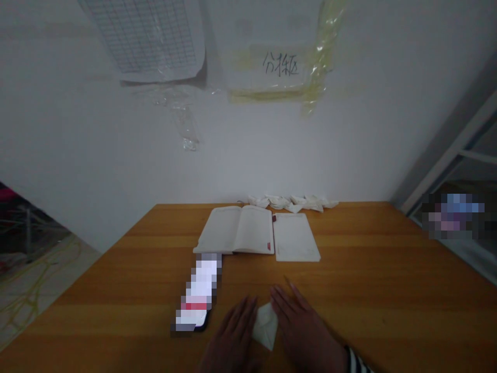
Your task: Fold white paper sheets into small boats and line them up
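- Folded paper [266,329]: 1 pc, pale, creased, on the table between both hands. Reference for all places below.
- Wall [240,166]: 1, well beyond the paper.
- Table [388,290]: 1, wood. Far edge well beyond the paper; left and right edges both well apart from it. Widest run of wood is right of the paper, past the right hand; left run is shared with the phone. Strip of wood also lies just beyond the paper.
- Gridded sheet [155,41]: 1, taped up, high and left of the paper.
- Open notebook [221,228]: 1, two pages showing, beyond and left of the paper.
- White pad [297,237]: 1, beyond and slightly right of the paper.
- Crumpled tissues [293,203]: 1 row at the far edge, beyond the paper. They overlap, can't tell how many.
- Left hand [235,331]: fingers straight, narrow gaps, laid flat against the paper's left edge.
- Right hand [298,321]: fingers straight, mostly together, laid flat at the paper's right edge. Thumbs: can't tell.
- Phone [199,292]: 1, screen lit, left of the paper.
- Striped cuff [354,361]: 1, right of the paper.
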The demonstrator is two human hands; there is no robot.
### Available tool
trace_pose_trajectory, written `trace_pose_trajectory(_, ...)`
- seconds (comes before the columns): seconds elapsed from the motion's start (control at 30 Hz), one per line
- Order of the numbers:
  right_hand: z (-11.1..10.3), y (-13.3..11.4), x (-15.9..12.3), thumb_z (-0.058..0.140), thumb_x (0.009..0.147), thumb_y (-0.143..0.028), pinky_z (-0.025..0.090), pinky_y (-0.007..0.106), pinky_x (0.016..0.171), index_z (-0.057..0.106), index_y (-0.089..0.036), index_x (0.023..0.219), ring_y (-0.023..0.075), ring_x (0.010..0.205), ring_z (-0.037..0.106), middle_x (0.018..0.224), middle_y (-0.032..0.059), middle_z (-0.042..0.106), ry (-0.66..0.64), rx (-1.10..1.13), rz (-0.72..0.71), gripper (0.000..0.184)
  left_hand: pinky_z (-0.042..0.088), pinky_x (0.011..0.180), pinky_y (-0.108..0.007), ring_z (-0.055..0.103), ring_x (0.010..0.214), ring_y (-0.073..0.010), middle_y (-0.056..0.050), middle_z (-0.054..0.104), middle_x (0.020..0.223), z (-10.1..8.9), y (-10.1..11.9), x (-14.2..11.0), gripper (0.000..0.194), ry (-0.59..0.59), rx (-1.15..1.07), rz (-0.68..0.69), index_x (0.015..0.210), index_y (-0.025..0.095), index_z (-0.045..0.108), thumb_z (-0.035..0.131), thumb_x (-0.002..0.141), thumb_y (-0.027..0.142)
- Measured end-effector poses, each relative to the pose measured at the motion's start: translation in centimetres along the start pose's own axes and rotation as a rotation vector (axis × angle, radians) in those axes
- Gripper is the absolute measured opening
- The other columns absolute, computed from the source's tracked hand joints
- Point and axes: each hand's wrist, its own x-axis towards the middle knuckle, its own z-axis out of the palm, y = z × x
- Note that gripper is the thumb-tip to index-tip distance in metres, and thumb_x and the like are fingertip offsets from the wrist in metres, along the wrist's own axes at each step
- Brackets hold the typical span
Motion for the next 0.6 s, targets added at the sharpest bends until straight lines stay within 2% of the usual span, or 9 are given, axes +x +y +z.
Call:
trace_pose_trajectory(0.13, 1.0, -0.9, 1.0, 0.045, 0.094, -0.026, 0.030, 0.050, 0.118, 0.053, -0.003, 0.137, 0.0319, 0.141, 0.038, 0.148, 0.0202, 0.045, 0.011, -0.019, 0.142, 0.050, 0.042, 0.110, -0.046, 0.038, 0.141, -0.0329, -0.014, 0.034, 0.156, -0.9, 0.2, 1.5, 0.083, -0.018, 0.005, -0.054, 0.150, 0.015, 0.035, 0.070, 0.077, 0.034)
trace_pose_trajectory(0.23, 1.8, -1.2, 2.2, 0.046, 0.094, -0.029, 0.033, 0.049, 0.115, 0.052, -0.001, 0.138, 0.0332, 0.141, 0.038, 0.148, 0.0227, 0.044, 0.036, -0.035, 0.297, 0.053, 0.040, 0.111, -0.049, 0.041, 0.139, -0.0326, -0.016, 0.041, 0.152, -2.0, 0.1, 4.2, 0.065, -0.023, 0.026, -0.108, 0.143, 0.013, 0.046, 0.063, 0.082, 0.029)
trace_pose_trajectory(0.33, 2.3, -1.0, 3.0, 0.048, 0.093, -0.029, 0.033, 0.049, 0.116, 0.053, 0.002, 0.136, 0.0344, 0.139, 0.040, 0.146, 0.0255, 0.045, 0.057, -0.054, 0.360, 0.053, 0.034, 0.112, -0.057, 0.040, 0.139, -0.0364, -0.020, 0.045, 0.149, -2.2, 0.2, 6.3, 0.052, -0.006, 0.088, -0.151, 0.135, 0.011, 0.055, 0.058, 0.086, 0.027)
trace_pose_trajectory(0.43, 2.6, -0.9, 3.2, 0.047, 0.094, -0.027, 0.032, 0.049, 0.116, 0.053, 0.004, 0.135, 0.0350, 0.140, 0.038, 0.147, 0.0269, 0.043, 0.073, -0.064, 0.350, 0.052, 0.041, 0.108, -0.051, 0.049, 0.133, -0.0316, -0.019, 0.053, 0.142, -1.7, 0.8, 6.8, 0.045, 0.047, 0.049, -0.117, 0.133, 0.009, 0.056, 0.046, 0.089, 0.015)
trace_pose_trajectory(0.5, 2.6, -1.0, 3.1, 0.045, 0.095, -0.026, 0.031, 0.049, 0.117, 0.053, 0.003, 0.136, 0.0347, 0.142, 0.036, 0.148, 0.0261, 0.042, 0.073, -0.061, 0.359, 0.051, 0.043, 0.105, -0.048, 0.052, 0.129, -0.0297, -0.018, 0.057, 0.139, -1.7, 1.4, 6.8, 0.043, 0.084, -0.032, -0.151, 0.128, 0.011, 0.059, 0.042, 0.088, 0.010)
trace_pose_trajectory(0.6, 2.4, -1.3, 3.0, 0.045, 0.095, -0.024, 0.028, 0.050, 0.118, 0.053, 0.001, 0.136, 0.0345, 0.143, 0.034, 0.149, 0.0246, 0.042, 0.061, -0.045, 0.387, 0.049, 0.049, 0.092, -0.037, 0.061, 0.109, -0.0244, -0.013, 0.065, 0.119, -2.8, 1.8, 7.1, 0.026, 0.088, -0.273, -0.272, 0.102, 0.017, 0.068, 0.047, 0.087, 0.011)
